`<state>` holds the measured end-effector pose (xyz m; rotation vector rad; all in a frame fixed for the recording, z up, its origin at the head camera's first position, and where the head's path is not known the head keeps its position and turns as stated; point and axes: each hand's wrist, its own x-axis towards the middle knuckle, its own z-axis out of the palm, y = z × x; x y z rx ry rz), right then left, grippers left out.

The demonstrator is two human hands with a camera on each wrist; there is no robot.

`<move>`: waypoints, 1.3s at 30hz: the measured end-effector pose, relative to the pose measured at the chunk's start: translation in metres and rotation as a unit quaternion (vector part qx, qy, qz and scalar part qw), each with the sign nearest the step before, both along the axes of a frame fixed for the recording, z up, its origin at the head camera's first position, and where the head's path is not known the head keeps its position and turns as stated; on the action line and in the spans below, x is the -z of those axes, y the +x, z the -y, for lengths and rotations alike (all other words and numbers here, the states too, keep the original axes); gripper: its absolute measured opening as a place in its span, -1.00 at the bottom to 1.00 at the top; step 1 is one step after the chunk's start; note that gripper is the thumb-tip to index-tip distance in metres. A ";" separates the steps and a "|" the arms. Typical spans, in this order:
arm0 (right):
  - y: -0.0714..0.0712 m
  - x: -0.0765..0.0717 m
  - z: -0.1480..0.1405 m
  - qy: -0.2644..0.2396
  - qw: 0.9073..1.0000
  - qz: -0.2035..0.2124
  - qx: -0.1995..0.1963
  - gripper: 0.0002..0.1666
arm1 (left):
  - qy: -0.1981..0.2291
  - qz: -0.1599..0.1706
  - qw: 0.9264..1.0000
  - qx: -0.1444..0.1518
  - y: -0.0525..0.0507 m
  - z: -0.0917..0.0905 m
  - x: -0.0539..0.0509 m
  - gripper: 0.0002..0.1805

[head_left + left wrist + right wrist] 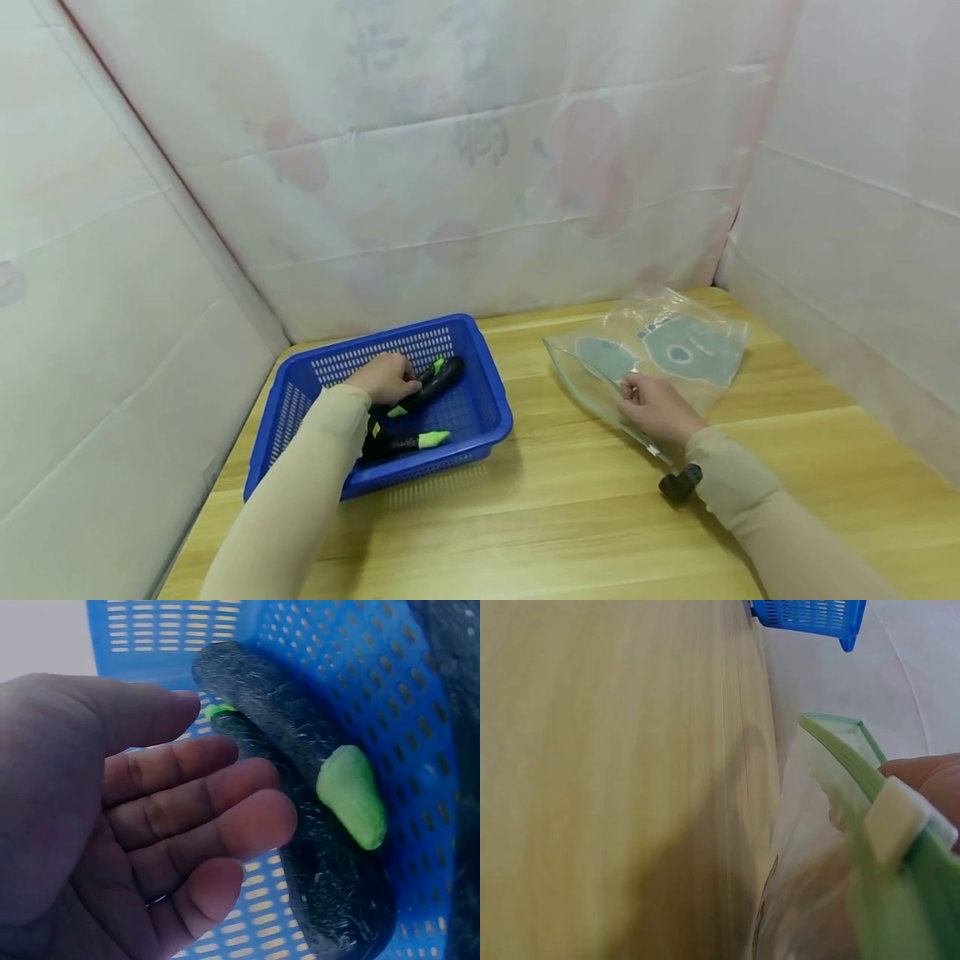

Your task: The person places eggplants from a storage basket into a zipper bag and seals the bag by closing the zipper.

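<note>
Head camera looks down from above — wrist views sit close — all share the basket (491,375)

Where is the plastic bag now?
In the head view, the plastic bag is on the right of the table, right of the blue basket, held by the right hand.

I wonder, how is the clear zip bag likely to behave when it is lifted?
The clear zip bag will probably sag, since its thin film looks wrinkled. It is likely light, as no contents show through it. Its green zip edge, by the right hand, may bend less, looking thicker than the film.
</note>
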<state>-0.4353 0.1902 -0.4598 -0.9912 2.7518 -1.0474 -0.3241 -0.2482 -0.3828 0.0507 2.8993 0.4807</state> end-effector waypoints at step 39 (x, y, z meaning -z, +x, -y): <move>0.000 0.001 -0.008 0.010 1.000 -0.007 0.000 -0.84 | -0.030 0.122 0.991 -0.033 0.004 -0.011 0.012 -0.87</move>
